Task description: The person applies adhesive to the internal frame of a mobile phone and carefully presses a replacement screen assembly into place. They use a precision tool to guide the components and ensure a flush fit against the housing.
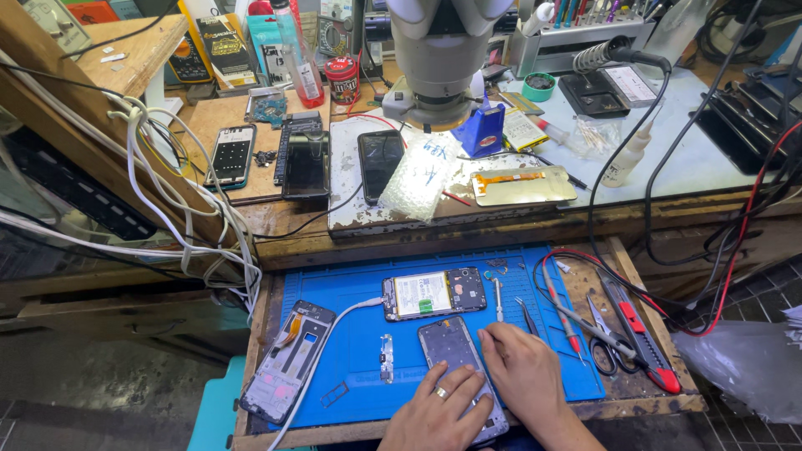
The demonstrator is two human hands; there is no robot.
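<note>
nearest us, our left hand (436, 409) lies flat, fingers spread, pinning the grey phone panel (458, 367) to the blue mat (351, 288) so it cannot slide; our right hand (522, 372) rests open on its right edge, steadying it. just beyond lies the opened phone (434, 293) on its white cable (322, 351), tweezers (528, 317) beside it, the microscope (443, 50) farthest.

Pretty clearly a phone repair workshop. A stereo microscope (440, 50) is mounted over a scuffed wooden desk (301, 242), and a blue silicone work mat (359, 284) is laid out with an opened phone (434, 294) on it. Tweezers (529, 317), scissors (600, 338), a soldering iron holder (597, 57) and tangled cables (192, 192) are scattered around.
</note>
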